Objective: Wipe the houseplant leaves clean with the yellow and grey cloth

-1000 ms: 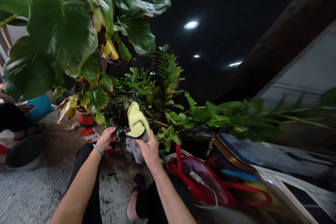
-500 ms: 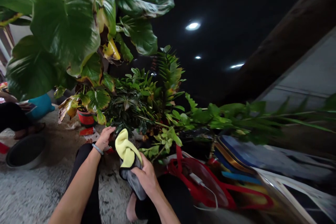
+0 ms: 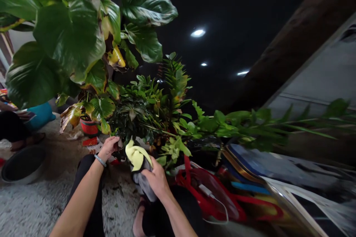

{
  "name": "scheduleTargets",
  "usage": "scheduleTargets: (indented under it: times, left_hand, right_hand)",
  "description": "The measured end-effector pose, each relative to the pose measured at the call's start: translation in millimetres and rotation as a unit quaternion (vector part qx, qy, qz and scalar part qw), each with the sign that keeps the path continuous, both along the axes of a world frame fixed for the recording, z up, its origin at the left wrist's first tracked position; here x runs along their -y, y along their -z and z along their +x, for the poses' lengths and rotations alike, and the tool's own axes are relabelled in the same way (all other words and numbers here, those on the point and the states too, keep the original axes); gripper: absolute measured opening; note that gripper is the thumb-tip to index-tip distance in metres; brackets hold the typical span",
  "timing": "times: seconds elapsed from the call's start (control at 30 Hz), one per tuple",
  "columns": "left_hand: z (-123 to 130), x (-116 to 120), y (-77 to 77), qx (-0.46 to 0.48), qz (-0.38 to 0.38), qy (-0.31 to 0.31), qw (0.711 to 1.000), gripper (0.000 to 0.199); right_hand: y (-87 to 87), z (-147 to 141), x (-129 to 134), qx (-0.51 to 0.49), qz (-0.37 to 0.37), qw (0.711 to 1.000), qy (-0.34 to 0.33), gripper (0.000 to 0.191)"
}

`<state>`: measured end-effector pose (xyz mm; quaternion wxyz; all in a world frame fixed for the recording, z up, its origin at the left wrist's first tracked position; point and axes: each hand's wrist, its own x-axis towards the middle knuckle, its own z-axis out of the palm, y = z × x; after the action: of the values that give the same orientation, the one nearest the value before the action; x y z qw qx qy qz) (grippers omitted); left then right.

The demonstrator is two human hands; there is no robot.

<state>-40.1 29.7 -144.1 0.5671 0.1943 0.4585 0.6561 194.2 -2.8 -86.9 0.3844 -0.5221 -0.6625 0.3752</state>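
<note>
Cloth (image 3: 137, 157) is soft-napped, yellow on one face and grey on the other, with a dark edging; we see it bunched in twisted folds, yellow uppermost, grey hanging below. The right hand (image 3: 157, 177) is clamped on it, thumb pressed over the grey part, so the bulk lies on the left of that hand and juts past the fingers toward the foliage. The left hand (image 3: 109, 148), with a smooth, pale bangle (image 3: 100, 160) at its wrist, has its fingers bent at the edge of the dark-leaved plant (image 3: 132, 114); we cannot tell whether they pinch a leaf. The cloth sits just to the right of this hand, a small gap between. Beyond, we record broad, glossy leaves (image 3: 69, 40), some lower ones browned and crinkled, over a round red pot (image 3: 89, 128). The floor (image 3: 30, 207) is rough, mottled grey; a red-trimmed bag (image 3: 182, 181) stands at right.
</note>
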Motion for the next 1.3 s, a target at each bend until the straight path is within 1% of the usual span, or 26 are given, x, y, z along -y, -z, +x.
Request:
scheduleTargets:
  times: [0.03,0.07,0.13,0.2,0.23,0.27,0.3,0.33,0.37,0.43,0.5,0.53,0.57,0.6,0.67,0.73,0.8,0.83,0.9,1.03,1.1,1.17,1.3]
  left_hand:
    - [-1,0,1.6,-0.003,-0.001,0.001,1.000,0.031]
    - [-3,-1,3.1,-0.006,-0.002,0.001,1.000,0.032]
    - [-5,-1,5.4,-0.011,-0.005,-0.002,1.000,0.034]
    - [-6,-1,6.4,-0.023,0.003,0.009,1.000,0.036]
    - [-5,-1,6.6,-0.030,0.009,0.018,0.999,0.037]
    - [-5,-2,6.5,-0.036,0.015,0.028,0.999,0.038]
    - [-4,-2,6.4,-0.041,0.019,0.035,0.998,0.039]
    - [-4,-2,6.3,-0.045,0.019,0.035,0.998,0.039]
    - [-3,-2,6.3,-0.046,0.014,0.029,0.998,0.039]
    - [-3,-2,6.6,-0.044,0.005,0.013,0.999,0.037]
    - [-5,-2,7.4,-0.043,-0.002,0.003,0.999,0.036]
    - [-6,-2,8.0,-0.043,-0.004,0.002,0.999,0.036]
    - [-7,-2,8.6,-0.046,-0.004,0.003,0.999,0.035]
    - [-8,-2,9.2,-0.050,-0.004,0.005,0.999,0.034]
    - [-10,-2,10.1,-0.057,0.000,0.010,0.998,0.034]
    - [-11,-1,10.6,-0.063,0.006,0.016,0.998,0.035]
    - [-10,-1,11.2,-0.068,0.013,0.025,0.997,0.036]
    - [-10,-1,11.7,-0.072,0.015,0.028,0.997,0.037]
    - [-9,-2,13.3,-0.078,0.018,0.030,0.996,0.040]
    - [-11,-3,17.8,-0.080,0.011,0.020,0.997,0.043]
    - [-12,-3,19.0,-0.085,0.003,0.018,0.996,0.043]
    - [-13,-3,19.0,-0.090,-0.004,0.012,0.996,0.042]
    - [-14,-2,16.1,-0.083,-0.007,0.009,0.996,0.038]
  right_hand:
    - [-0.5,2,3,-0.009,-0.002,1.000,-0.002,0.054]
    - [-5.0,3,5,-0.024,0.005,1.000,0.005,0.055]
    - [-22.6,4,3,-0.061,0.036,0.997,0.029,0.058]
    - [-42.0,1,-5,-0.093,0.078,0.991,0.060,0.061]
    - [-48.5,-2,-9,-0.102,0.096,0.987,0.078,0.063]
    - [-51.4,-5,-13,-0.105,0.109,0.984,0.092,0.065]
    - [-50.1,-8,-15,-0.102,0.111,0.984,0.097,0.067]
    - [-44.9,-11,-15,-0.092,0.101,0.987,0.087,0.067]
    - [-36.4,-13,-12,-0.077,0.081,0.992,0.063,0.066]
    - [-14.2,-14,-2,-0.042,0.027,0.999,-0.005,0.061]
    - [5.2,-10,10,-0.021,-0.021,0.998,-0.056,0.055]
    - [10.8,-8,15,-0.020,-0.036,0.997,-0.066,0.053]
    - [12.6,-4,18,-0.025,-0.044,0.997,-0.066,0.052]
    - [10.9,-1,19,-0.034,-0.048,0.996,-0.060,0.051]
    - [-1.0,4,15,-0.059,-0.047,0.997,-0.032,0.053]
    - [-16.5,6,6,-0.089,-0.030,0.996,0.007,0.057]
    - [-26.1,4,0,-0.114,0.001,0.993,0.044,0.060]
    - [-26.6,1,-1,-0.121,0.015,0.991,0.057,0.060]
    - [-18.1,-4,2,-0.116,0.018,0.991,0.058,0.056]
    - [14.2,-10,18,-0.045,-0.050,0.997,-0.031,0.047]
    - [20.6,-8,23,-0.037,-0.066,0.996,-0.054,0.048]
    - [14.6,-6,23,-0.051,-0.060,0.996,-0.045,0.050]
    - [-15.1,-8,10,-0.101,-0.016,0.994,0.029,0.058]
